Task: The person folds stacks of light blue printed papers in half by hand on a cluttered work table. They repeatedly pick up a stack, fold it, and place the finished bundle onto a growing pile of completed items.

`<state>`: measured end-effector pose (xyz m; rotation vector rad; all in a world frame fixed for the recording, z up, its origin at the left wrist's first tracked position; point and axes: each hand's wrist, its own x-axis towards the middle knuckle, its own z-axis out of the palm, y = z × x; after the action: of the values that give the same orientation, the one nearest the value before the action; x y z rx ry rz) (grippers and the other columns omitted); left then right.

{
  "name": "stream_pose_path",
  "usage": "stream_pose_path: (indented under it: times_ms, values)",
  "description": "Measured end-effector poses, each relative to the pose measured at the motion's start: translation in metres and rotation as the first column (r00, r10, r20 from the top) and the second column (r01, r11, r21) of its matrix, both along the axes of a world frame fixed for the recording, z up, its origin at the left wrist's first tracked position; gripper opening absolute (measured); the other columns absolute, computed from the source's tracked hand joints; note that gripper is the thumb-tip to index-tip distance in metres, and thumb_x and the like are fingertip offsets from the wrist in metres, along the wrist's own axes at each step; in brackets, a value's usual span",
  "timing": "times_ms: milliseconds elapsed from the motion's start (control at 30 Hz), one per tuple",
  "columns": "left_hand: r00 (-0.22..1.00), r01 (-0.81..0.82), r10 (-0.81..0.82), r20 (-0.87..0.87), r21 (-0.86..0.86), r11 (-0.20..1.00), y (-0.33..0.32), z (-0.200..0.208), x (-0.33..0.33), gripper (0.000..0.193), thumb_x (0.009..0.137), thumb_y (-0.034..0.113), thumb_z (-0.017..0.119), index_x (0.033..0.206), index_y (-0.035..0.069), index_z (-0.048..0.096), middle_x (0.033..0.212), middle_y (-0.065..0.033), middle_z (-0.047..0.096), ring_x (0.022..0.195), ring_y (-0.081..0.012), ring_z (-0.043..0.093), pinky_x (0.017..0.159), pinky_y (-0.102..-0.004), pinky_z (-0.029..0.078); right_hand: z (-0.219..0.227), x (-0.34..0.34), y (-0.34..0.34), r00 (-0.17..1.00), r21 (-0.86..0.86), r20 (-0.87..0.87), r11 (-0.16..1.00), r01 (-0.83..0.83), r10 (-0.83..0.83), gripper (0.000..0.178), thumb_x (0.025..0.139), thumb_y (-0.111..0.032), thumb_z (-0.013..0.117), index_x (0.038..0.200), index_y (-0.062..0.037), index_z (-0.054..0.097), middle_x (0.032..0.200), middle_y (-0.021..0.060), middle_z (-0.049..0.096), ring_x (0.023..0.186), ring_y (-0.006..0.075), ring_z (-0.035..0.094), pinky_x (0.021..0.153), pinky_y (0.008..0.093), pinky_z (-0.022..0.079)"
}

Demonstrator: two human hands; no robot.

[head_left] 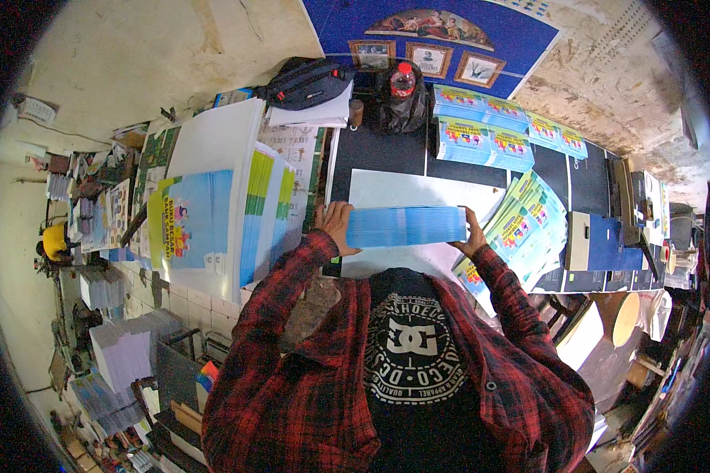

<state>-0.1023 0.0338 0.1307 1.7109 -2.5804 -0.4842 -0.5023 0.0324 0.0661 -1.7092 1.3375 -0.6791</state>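
Observation:
Both hands grip a thick stack of blue booklets from its two short ends, with its long layered side facing up toward me. My left hand curls around the left end; my right hand presses the right end. The stack is over a white sheet on the dark table. Close to my right hand lies a fanned pile of green, blue and white booklets.
Neat booklet stacks stand at the back right. A red-capped bottle in a black plastic bag and a black waist bag are at the back. Large printed sheets lie left. A person in yellow is far left.

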Motion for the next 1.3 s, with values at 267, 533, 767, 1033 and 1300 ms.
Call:
stream_pose_path:
  times_ms: [267, 533, 767, 1033, 1300]
  values:
    - [0.997, 0.075, -0.072, 0.025, -0.184, 0.98, 0.001, 0.009, -0.044, 0.094, 0.052, 0.052, 0.076, 0.123, 0.003, 0.038, 0.118, -0.0153, 0.041, 0.115, -0.031, 0.037, 0.098, -0.0485, 0.026, 0.012, 0.006, 0.001, 0.999, -0.025, 0.007, 0.999, 0.036, -0.036, 0.097, 0.058, -0.02, 0.086, 0.136, -0.0034, 0.03, 0.126, 0.0183, 0.05, 0.119, 0.032, 0.05, 0.1, 0.0393, 0.041]
    - [0.999, 0.041, -0.04, 0.024, -0.058, 0.997, -0.007, -0.006, -0.047, 0.081, 0.057, 0.045, 0.074, 0.118, 0.003, 0.041, 0.112, -0.0144, 0.044, 0.109, -0.0306, 0.042, 0.094, -0.0459, 0.029, 0.068, 0.01, 0.003, 0.829, -0.077, -0.558, 0.992, -0.102, 0.042, 0.137, 0.04, -0.047, 0.089, 0.147, -0.0106, 0.012, 0.149, 0.0145, 0.022, 0.138, 0.0364, 0.019, 0.107, 0.0583, 0.02]
    - [0.997, 0.034, -0.032, 0.071, -0.025, 0.999, -0.007, -0.007, -0.048, 0.078, 0.06, 0.049, 0.07, 0.116, 0.003, 0.043, 0.11, -0.0138, 0.044, 0.107, -0.0285, 0.041, 0.092, -0.0433, 0.028, 0.092, 0.07, -0.013, 0.666, -0.06, -0.707, 0.919, -0.391, 0.237, 0.136, 0.042, -0.057, 0.084, 0.148, -0.0126, 0.011, 0.146, 0.0132, 0.027, 0.14, 0.0349, 0.015, 0.108, 0.0615, 0.009]
    - [0.999, 0.041, -0.038, 0.023, -0.115, 0.992, -0.005, -0.017, -0.046, 0.074, 0.061, 0.051, 0.072, 0.114, 0.006, 0.047, 0.108, -0.0118, 0.047, 0.107, -0.0288, 0.043, 0.09, -0.0445, 0.03, 0.065, 0.069, -0.023, 0.783, -0.197, -0.588, 0.903, -0.381, 0.202, 0.075, 0.056, -0.046, 0.079, 0.119, -0.0147, 0.052, 0.114, 0.0067, 0.05, 0.117, 0.0277, 0.042, 0.1, 0.0551, 0.023]
    - [0.998, 0.069, -0.069, -0.003, -0.099, 0.993, -0.005, -0.014, -0.042, 0.07, 0.061, 0.046, 0.075, 0.115, 0.01, 0.049, 0.11, -0.0086, 0.048, 0.108, -0.0274, 0.045, 0.091, -0.0448, 0.031, 0.067, 0.066, -0.018, 0.831, -0.25, -0.524, 0.899, -0.359, 0.186, 0.063, 0.059, -0.039, 0.077, 0.112, -0.014, 0.054, 0.109, 0.0057, 0.053, 0.11, 0.0252, 0.047, 0.099, 0.0512, 0.026]
